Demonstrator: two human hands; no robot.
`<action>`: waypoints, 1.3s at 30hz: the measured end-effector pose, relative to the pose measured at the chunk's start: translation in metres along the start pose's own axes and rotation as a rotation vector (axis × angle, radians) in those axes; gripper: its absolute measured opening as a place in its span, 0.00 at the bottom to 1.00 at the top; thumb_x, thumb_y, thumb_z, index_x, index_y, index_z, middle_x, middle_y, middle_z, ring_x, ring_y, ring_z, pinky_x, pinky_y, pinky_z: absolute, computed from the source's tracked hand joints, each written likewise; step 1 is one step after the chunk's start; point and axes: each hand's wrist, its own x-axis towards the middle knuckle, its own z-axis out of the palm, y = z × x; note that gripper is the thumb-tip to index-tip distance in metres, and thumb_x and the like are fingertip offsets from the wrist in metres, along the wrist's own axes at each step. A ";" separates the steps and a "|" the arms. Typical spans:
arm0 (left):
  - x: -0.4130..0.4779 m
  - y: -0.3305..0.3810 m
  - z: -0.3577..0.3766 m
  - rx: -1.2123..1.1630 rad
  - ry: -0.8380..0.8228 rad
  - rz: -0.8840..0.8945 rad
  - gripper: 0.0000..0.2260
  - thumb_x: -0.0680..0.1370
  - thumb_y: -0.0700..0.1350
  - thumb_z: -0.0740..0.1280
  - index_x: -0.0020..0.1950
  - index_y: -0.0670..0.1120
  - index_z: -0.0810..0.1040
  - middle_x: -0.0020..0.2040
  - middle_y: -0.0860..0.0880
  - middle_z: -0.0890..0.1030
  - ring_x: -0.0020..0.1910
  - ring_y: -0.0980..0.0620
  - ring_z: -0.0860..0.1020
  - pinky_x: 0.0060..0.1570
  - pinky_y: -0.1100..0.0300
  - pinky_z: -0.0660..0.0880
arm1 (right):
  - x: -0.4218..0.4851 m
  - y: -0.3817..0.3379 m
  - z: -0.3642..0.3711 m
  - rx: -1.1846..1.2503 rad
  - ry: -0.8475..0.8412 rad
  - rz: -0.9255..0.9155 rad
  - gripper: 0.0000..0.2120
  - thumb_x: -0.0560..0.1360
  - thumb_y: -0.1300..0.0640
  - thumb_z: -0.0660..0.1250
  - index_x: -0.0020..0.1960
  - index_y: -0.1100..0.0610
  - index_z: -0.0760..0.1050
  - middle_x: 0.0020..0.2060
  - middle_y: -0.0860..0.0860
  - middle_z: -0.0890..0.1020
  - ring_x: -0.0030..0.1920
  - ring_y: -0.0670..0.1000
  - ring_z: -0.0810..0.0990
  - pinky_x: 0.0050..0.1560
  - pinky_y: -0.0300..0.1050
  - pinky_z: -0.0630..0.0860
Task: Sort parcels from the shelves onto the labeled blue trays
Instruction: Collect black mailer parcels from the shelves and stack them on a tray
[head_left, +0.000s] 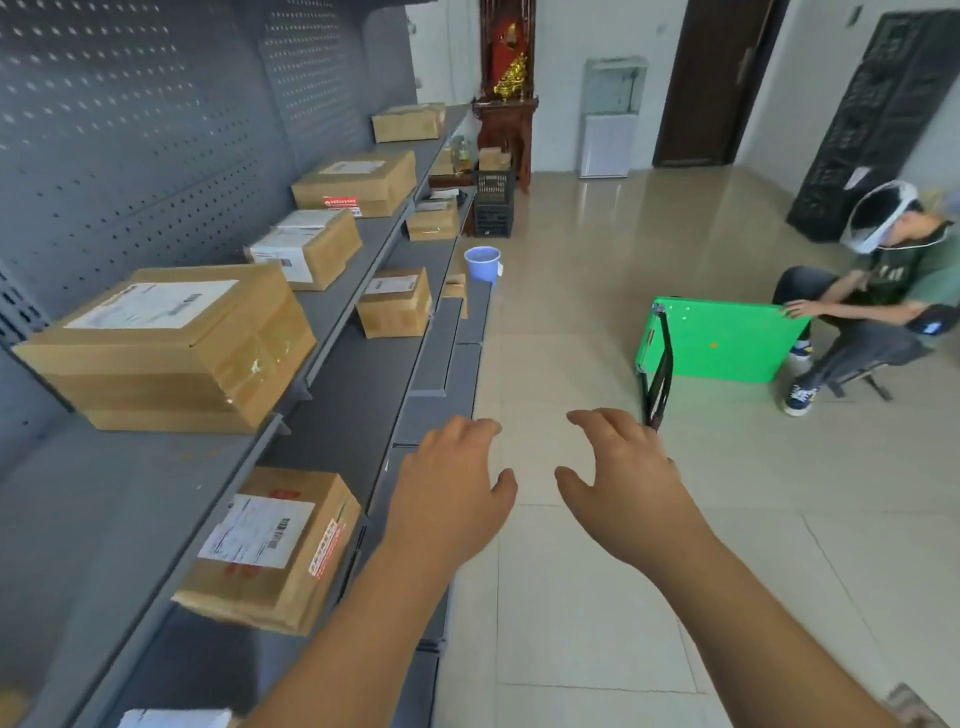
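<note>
Left hand (452, 493) and right hand (623, 488) outstretched side by side, palms down, above the tiled floor (597, 597), just beside the front edge of the grey shelving; apart from each other, touching nothing. Fingers of both released, loosely spread and slightly curled, grasping nothing.

Parcels all on the shelving at left, backed by a perforated panel (130, 130):
- upper shelf (130, 493): large parcel (171, 348) nearest, label upward, at the front edge; beyond it, in a row and well apart, second parcel (306, 249), third parcel (358, 184) and far parcel (410, 122).
- lower shelf (337, 395): labelled parcel (275, 551) close to the left forearm, label upward, red-printed tape on its right edge; small parcel (395, 309) further along.

At the far end of the shelving, blue bucket (483, 264) on the floor, black crate (493, 205) behind it. At right, seated person (883, 296) with one hand on the top edge of an upright green panel (722, 343).
</note>
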 end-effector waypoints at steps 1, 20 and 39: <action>0.017 -0.005 0.001 -0.005 -0.007 0.014 0.22 0.82 0.55 0.63 0.76 0.54 0.68 0.72 0.53 0.71 0.69 0.50 0.70 0.64 0.53 0.69 | 0.012 -0.001 0.002 -0.007 0.005 0.024 0.28 0.79 0.47 0.64 0.77 0.46 0.63 0.75 0.47 0.66 0.74 0.54 0.64 0.71 0.55 0.67; 0.321 0.021 0.093 0.039 -0.107 0.110 0.22 0.81 0.54 0.63 0.74 0.53 0.69 0.70 0.52 0.72 0.68 0.47 0.71 0.64 0.50 0.70 | 0.290 0.107 0.005 -0.019 -0.012 0.211 0.28 0.78 0.48 0.64 0.77 0.48 0.64 0.74 0.49 0.67 0.74 0.56 0.65 0.71 0.55 0.67; 0.664 -0.002 0.137 -0.038 -0.027 -0.060 0.22 0.81 0.53 0.64 0.75 0.53 0.70 0.71 0.51 0.72 0.67 0.48 0.72 0.63 0.51 0.72 | 0.661 0.151 0.006 0.024 -0.027 0.060 0.25 0.79 0.49 0.65 0.75 0.50 0.68 0.72 0.50 0.72 0.70 0.56 0.70 0.69 0.53 0.70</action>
